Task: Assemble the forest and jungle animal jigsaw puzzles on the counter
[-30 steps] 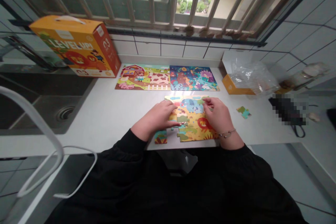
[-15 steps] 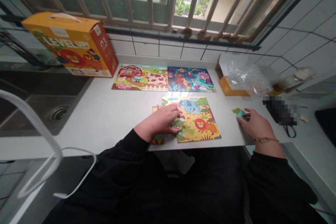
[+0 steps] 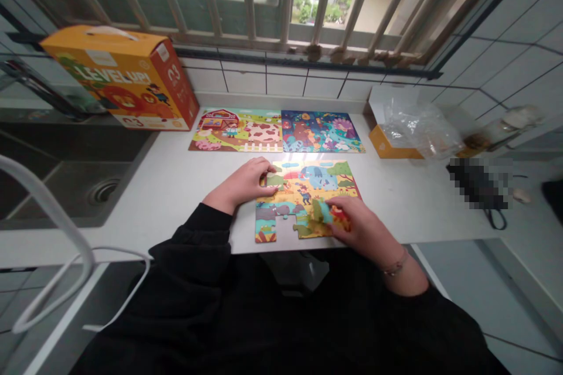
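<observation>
An animal jigsaw puzzle (image 3: 308, 173) lies on the white counter, showing elephants, a small figure and a hippo. Along its lower edge a gap exposes the counter. My left hand (image 3: 246, 183) is at the puzzle's upper left edge, thumb and fingers closed around a green-and-yellow puzzle piece (image 3: 275, 180). Over the lower right part, my right hand (image 3: 358, 225) pinches a loose green-and-blue puzzle piece (image 3: 322, 212), held tilted above the assembled picture. That hand and its piece partly cover the lion area.
Behind lie a farm puzzle (image 3: 237, 130) and a dark forest puzzle (image 3: 321, 132). An orange box (image 3: 121, 79) stands back left beside the sink (image 3: 79, 187). At right are an open box with clear plastic (image 3: 417, 126) and a blurred dark object (image 3: 477, 183). A white cable (image 3: 65, 234) curves at left.
My right hand has brought its piece from the counter's right side leftward over the puzzle. My left hand has moved up and left to the puzzle's edge, uncovering the hippo and the gap.
</observation>
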